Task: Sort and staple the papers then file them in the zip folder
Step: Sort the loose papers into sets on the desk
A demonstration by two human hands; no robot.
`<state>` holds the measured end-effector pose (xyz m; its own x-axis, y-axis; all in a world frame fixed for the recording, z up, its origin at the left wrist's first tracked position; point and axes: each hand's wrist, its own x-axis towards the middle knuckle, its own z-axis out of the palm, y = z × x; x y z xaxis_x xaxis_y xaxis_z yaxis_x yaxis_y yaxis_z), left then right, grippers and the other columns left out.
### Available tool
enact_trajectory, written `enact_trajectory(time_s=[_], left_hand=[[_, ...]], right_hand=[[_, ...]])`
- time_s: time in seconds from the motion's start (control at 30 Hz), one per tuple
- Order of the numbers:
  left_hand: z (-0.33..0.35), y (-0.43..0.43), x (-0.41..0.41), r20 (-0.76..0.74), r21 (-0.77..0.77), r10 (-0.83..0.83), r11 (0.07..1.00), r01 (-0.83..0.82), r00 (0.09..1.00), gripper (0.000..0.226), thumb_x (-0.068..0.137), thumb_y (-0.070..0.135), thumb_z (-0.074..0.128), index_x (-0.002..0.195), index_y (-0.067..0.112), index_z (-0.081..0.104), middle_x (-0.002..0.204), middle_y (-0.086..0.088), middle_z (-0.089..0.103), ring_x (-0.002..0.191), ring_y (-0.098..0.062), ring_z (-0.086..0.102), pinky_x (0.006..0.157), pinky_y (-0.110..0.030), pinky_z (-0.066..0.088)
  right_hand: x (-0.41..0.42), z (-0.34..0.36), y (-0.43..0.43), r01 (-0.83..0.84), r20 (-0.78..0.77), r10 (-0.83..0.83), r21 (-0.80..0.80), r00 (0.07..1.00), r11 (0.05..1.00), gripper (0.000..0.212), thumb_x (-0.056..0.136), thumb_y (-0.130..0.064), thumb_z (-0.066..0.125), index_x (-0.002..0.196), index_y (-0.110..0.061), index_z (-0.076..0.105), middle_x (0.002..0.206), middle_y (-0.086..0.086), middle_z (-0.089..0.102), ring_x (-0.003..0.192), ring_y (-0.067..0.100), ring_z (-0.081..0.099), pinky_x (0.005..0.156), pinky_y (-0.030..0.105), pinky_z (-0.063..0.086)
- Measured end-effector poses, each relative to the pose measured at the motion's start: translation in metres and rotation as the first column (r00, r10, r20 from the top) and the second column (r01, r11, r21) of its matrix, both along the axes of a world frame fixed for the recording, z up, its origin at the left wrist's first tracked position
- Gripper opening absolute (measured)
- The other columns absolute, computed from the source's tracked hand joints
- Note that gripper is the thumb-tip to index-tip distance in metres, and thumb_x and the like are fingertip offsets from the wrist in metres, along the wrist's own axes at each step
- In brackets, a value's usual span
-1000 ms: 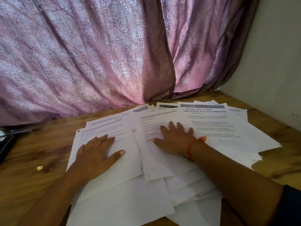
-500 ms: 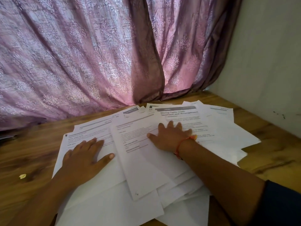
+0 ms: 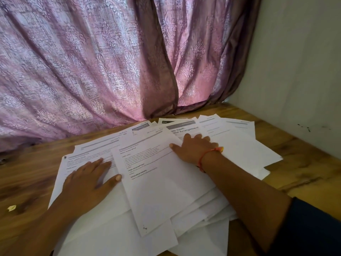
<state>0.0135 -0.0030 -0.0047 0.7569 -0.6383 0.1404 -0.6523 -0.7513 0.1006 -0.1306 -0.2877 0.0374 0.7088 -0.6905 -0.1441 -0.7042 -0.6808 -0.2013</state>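
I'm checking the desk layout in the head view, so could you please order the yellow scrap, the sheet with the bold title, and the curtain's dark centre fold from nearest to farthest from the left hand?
From the left hand, flat on the papers:
1. Yellow scrap, on the wooden table to its left.
2. Bold-title sheet, beyond the right hand.
3. Curtain's dark centre fold, hanging behind the table.

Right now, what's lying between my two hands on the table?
In the head view, one printed sheet lies on top of the spread, tilted, between the left hand and right hand; both hands rest flat on the papers.
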Motion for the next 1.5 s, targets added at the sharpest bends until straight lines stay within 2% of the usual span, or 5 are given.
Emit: enact_trajectory(time_s=[0.47, 0.83, 1.03, 1.4, 1.5], left_hand=[[-0.003, -0.001, 0.001, 0.007, -0.039, -0.030, 0.999, 0.030, 1.000, 0.127, 0.058, 0.103, -0.004, 0.157, 0.031, 0.032, 0.164, 0.004, 0.030, 0.152, -0.022, 0.028, 0.123, -0.051, 0.024], [-0.003, -0.002, 0.001, -0.032, -0.023, 0.000, 1.000, -0.001, 1.000, 0.137, 0.050, 0.105, -0.009, 0.160, 0.029, 0.025, 0.167, 0.004, 0.022, 0.154, -0.022, 0.021, 0.125, -0.049, 0.018], [0.000, -0.002, -0.002, -0.026, -0.041, -0.007, 0.999, 0.006, 1.000, 0.139, 0.049, 0.106, -0.008, 0.159, 0.028, 0.026, 0.167, 0.003, 0.022, 0.154, -0.023, 0.021, 0.125, -0.050, 0.018], [0.008, -0.007, -0.013, -0.061, 0.019, 0.011, 1.000, -0.010, 0.998, 0.121, 0.060, 0.098, 0.006, 0.160, 0.032, 0.018, 0.169, 0.007, 0.014, 0.156, -0.019, 0.014, 0.125, -0.045, 0.013], [0.011, -0.008, -0.018, -0.063, 0.029, 0.003, 1.000, -0.001, 0.998, 0.119, 0.061, 0.097, 0.007, 0.160, 0.032, 0.017, 0.169, 0.007, 0.013, 0.156, -0.019, 0.014, 0.125, -0.044, 0.013]], right_hand=[[0.000, 0.000, -0.003, 0.069, -0.022, -0.068, 0.066, 0.997, 0.995, 0.098, 0.082, -0.085, 0.024, 0.157, -0.021, 0.013, 0.163, 0.018, 0.001, 0.148, 0.045, -0.001, 0.112, 0.071, 0.001], [-0.001, 0.013, -0.014, -0.004, 0.246, -0.005, 0.039, 0.969, 0.999, 0.082, 0.090, -0.075, 0.028, 0.146, -0.015, 0.035, 0.149, 0.018, 0.041, 0.134, 0.039, 0.039, 0.110, 0.054, 0.030], [-0.013, 0.012, -0.057, 0.096, 0.044, -0.095, -0.016, 0.995, 0.995, 0.068, 0.094, -0.060, 0.046, 0.143, -0.013, 0.042, 0.148, 0.017, 0.043, 0.135, 0.039, 0.038, 0.114, 0.052, 0.026], [-0.009, 0.016, -0.064, -0.027, 0.557, -0.019, 0.075, 0.830, 0.997, 0.017, 0.085, -0.008, 0.069, 0.083, -0.025, 0.073, 0.108, 0.006, 0.069, 0.098, 0.025, 0.062, 0.091, 0.033, 0.050], [-0.011, 0.027, -0.060, -0.045, 0.706, 0.064, -0.046, 0.705, 0.998, 0.018, 0.090, -0.007, 0.062, 0.096, -0.017, 0.076, 0.106, 0.008, 0.072, 0.097, 0.028, 0.065, 0.091, 0.033, 0.049]])
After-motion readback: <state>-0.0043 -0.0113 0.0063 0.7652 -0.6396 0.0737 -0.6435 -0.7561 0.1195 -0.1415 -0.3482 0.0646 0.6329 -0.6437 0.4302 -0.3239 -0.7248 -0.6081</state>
